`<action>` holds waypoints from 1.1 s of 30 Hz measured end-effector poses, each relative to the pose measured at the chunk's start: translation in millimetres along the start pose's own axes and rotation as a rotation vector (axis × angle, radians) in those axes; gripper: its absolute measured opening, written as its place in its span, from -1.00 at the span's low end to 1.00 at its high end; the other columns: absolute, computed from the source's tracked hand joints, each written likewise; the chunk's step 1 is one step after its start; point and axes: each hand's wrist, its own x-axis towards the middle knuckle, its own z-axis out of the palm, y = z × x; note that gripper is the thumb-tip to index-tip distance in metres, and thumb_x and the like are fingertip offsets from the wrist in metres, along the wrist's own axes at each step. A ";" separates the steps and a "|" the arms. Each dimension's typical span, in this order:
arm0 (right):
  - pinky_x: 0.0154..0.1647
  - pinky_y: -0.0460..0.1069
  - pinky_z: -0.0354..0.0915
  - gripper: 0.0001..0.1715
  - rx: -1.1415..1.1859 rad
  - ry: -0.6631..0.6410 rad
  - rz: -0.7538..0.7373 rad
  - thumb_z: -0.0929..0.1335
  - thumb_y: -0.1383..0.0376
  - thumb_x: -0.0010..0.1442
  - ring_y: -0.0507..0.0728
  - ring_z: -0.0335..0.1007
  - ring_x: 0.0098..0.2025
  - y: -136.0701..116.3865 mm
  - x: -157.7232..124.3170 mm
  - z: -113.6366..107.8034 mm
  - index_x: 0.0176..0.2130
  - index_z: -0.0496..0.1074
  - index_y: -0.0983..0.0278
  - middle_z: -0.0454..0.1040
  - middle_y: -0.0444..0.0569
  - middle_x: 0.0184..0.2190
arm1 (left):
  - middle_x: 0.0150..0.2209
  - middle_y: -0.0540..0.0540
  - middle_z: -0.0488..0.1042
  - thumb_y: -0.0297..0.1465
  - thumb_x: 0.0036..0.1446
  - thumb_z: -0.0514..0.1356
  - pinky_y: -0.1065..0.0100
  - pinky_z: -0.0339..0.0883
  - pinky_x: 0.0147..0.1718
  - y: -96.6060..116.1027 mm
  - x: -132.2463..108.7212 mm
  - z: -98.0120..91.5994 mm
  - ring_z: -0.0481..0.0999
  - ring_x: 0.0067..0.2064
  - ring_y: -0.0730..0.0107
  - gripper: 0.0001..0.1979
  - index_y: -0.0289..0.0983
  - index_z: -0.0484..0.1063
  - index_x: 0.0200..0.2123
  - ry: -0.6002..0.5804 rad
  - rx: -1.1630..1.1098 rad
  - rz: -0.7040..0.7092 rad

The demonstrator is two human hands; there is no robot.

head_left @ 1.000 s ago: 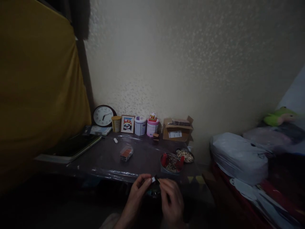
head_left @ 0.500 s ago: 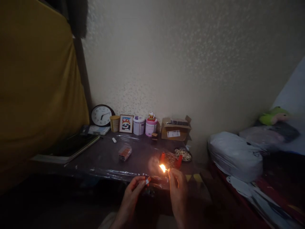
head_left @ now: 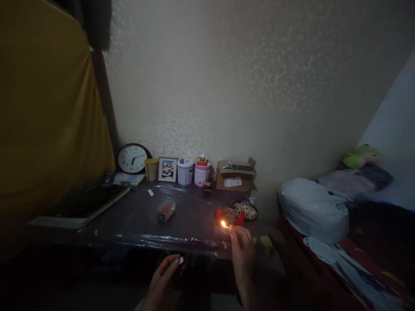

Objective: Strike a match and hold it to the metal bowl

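My right hand (head_left: pixel 241 248) pinches a burning match (head_left: pixel 228 226) between thumb and fingertips. Its small flame points left, in front of a shallow round dish (head_left: pixel 216 225). Two short red candles (head_left: pixel 241 217) stand at that dish, and I see no flame on either. Just behind lies a dark plate of loose matchsticks (head_left: pixel 245 210). Low at the table's front edge, my left hand (head_left: pixel 164 276) is closed on a small matchbox (head_left: pixel 181 260); mostly its white end shows, the rest being dark or covered by the fingers.
On the dark table (head_left: pixel 129 220) lies a wrapped pack of matchboxes (head_left: pixel 166 211). Along the wall stand a clock (head_left: pixel 132 158), a framed panda picture (head_left: pixel 167 169), tubs (head_left: pixel 185 172) and a cardboard box (head_left: pixel 236 176). White bags (head_left: pixel 313 207) sit at the right.
The match flame has shrunk and its glow has dimmed. My left hand has moved down and left with the matchbox, away from the right hand, which stays near the dish.
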 end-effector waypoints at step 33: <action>-0.21 0.01 0.35 -0.78 0.015 -0.069 -0.081 0.32 0.22 0.13 0.11 0.45 -0.28 35.8 37.2 36.4 -0.35 0.48 0.30 0.53 0.01 -0.36 | -0.49 -0.03 0.56 -0.18 -0.35 0.41 0.35 0.34 -0.34 -17.9 20.8 -14.5 0.52 -0.39 0.31 -0.64 -0.25 0.51 -0.44 0.086 0.006 -0.008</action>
